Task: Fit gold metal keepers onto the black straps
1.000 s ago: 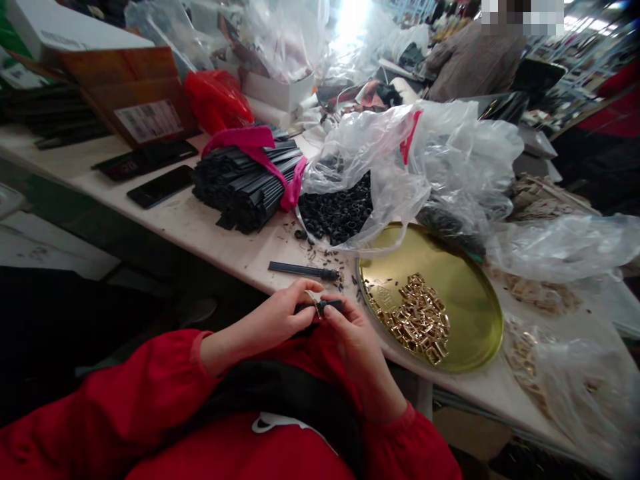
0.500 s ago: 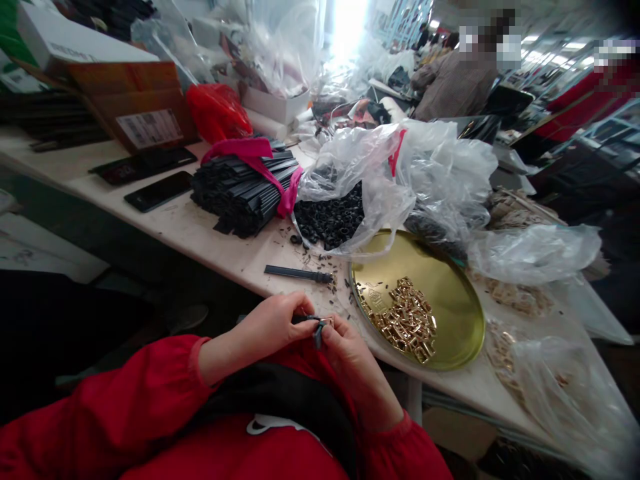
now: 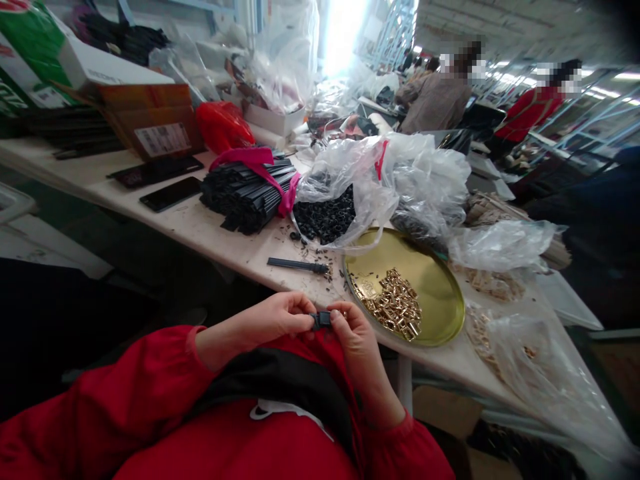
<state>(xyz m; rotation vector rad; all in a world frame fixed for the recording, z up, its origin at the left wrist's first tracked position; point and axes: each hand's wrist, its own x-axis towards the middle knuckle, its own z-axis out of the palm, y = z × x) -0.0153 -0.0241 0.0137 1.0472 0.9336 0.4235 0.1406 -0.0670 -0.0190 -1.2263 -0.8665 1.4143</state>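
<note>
A short stretch of black strap (image 3: 323, 320) is pinched between both hands, just in front of my body at the table's edge. My left hand (image 3: 281, 319) grips it from the left with thumb and fingers closed. From the right, my right hand (image 3: 354, 333) presses it between thumb and fingertips; a small metallic glint beside these fingers is too small to make out clearly. The rest of the strap is hidden by the hands. Beyond them, a finished-looking black strap (image 3: 299, 265) lies flat on the table. To the right, gold buckles (image 3: 395, 303) are heaped on a round gold tray (image 3: 440, 300).
A plastic bag of small black loops (image 3: 327, 217) lies open behind the loose strap. Left of it are a bundle of black straps (image 3: 245, 193) tied with pink cloth and a phone (image 3: 170, 194). Clear plastic bags (image 3: 425, 180) fill the right side. Other people stand far off.
The strap piece between my fingers has turned, now lying level with its flat side showing; the buckle seen by my right fingers is mostly covered. The camera view has shifted slightly.
</note>
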